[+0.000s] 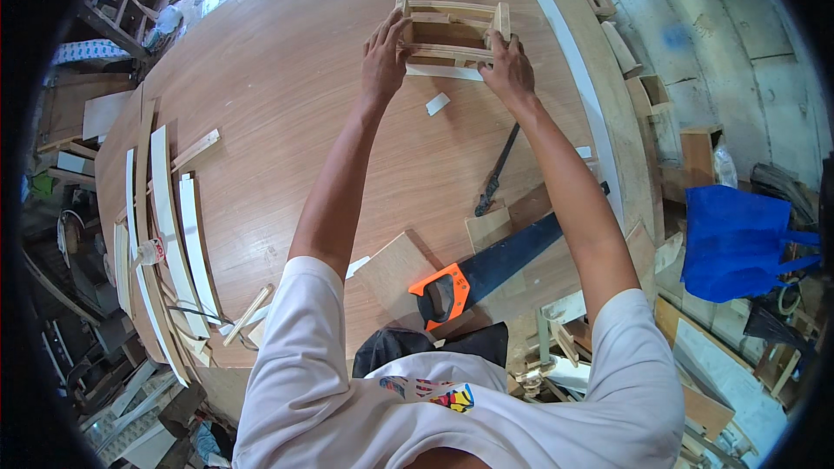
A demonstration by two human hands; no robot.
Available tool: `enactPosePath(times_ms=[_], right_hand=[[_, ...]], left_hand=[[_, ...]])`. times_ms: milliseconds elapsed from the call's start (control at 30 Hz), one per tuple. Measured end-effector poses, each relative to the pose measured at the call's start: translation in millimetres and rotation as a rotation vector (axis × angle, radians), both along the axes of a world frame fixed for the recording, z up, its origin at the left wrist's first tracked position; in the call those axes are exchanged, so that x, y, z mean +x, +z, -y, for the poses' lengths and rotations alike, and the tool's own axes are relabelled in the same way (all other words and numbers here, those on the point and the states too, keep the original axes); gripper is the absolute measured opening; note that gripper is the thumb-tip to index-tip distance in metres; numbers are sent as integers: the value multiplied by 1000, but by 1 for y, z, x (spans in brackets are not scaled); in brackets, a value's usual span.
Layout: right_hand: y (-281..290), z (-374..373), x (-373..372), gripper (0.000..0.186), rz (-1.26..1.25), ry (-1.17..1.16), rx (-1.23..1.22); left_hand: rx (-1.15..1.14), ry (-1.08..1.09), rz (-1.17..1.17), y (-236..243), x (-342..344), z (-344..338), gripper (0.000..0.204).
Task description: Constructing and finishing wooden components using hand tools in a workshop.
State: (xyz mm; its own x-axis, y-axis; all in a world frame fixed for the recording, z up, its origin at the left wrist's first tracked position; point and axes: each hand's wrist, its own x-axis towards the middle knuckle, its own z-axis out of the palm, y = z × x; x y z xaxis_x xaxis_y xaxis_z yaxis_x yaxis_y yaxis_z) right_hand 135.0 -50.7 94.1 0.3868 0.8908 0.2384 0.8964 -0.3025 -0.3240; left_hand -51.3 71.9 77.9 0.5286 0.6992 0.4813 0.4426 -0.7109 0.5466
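Note:
Both arms reach forward over the brown tabletop (287, 122) to a small open wooden frame (452, 51) with corner posts and slatted rails. My left hand (384, 56) is closed around its left end, fingers over the post. At the right end, my right hand (511, 71) grips the other post, thumb on the near side. Whether the frame rests on the table or is slightly lifted, I cannot tell. A small white scrap (438, 104) lies just nearer than the frame. Below my right forearm is a handsaw (512, 256) with an orange and black handle.
Long thin wood strips (165, 191) lie along the table's left side. A dark, slim rod-like tool (495, 178) and a square wood panel (395, 269) lie near the saw. Off the right edge, a blue bag (738, 243) sits among boxes and offcuts. Clutter fills the left floor.

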Motion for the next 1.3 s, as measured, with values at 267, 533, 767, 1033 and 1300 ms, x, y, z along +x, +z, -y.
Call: enactPosePath(times_ms=[267,533,767,1033,1300], right_hand=[[-4,-1,3,58,15,-1,-16],[5,4,4,55,-16,50,-3],[11,4,9,48,-21,71,-30],[9,3,8,44,-9,49,-21],[13,3,6,29,-31,57,-25]], left_hand=[[-4,-4,-23,-1,1,-2,56],[7,-17,-20,-1,-2,-3,56],[-10,-37,-21,2,-3,-1,58],[-15,-16,-71,-1,-3,-3,62],[-26,-3,-79,0,-4,-1,62]])
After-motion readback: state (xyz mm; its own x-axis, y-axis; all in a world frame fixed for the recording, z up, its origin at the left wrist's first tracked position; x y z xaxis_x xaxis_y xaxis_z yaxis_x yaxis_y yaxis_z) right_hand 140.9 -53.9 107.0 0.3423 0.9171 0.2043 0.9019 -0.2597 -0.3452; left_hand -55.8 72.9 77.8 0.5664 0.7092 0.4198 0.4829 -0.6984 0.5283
